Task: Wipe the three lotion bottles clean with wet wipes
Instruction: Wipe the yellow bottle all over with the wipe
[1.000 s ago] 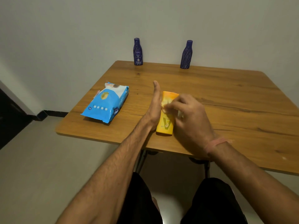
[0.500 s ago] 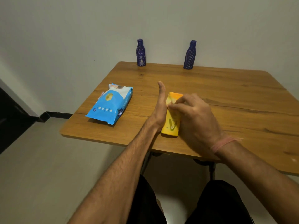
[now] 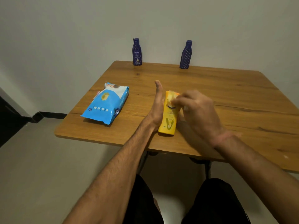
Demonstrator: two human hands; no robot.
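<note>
A yellow lotion bottle (image 3: 169, 120) lies flat on the wooden table (image 3: 210, 88), cap end pointing away from me. My left hand (image 3: 157, 107) stands on edge with straight fingers against the bottle's left side. My right hand (image 3: 196, 109), blurred, pinches a wet wipe (image 3: 171, 96) and presses it on the bottle's upper part. Two dark blue lotion bottles stand upright at the table's far edge, one on the left (image 3: 137, 52) and one on the right (image 3: 185, 54). A blue pack of wet wipes (image 3: 106, 105) lies left of my hands.
The table stands against a pale wall. Its near edge runs just below my forearms, with my knees in dark trousers under it. A dark doorway (image 3: 9, 120) and black skirting are at the left, above a grey floor.
My right hand with the wipe has shifted along the upper part of the yellow bottle and is now blurred. My left hand stays against the bottle's side. The view has drifted slightly.
</note>
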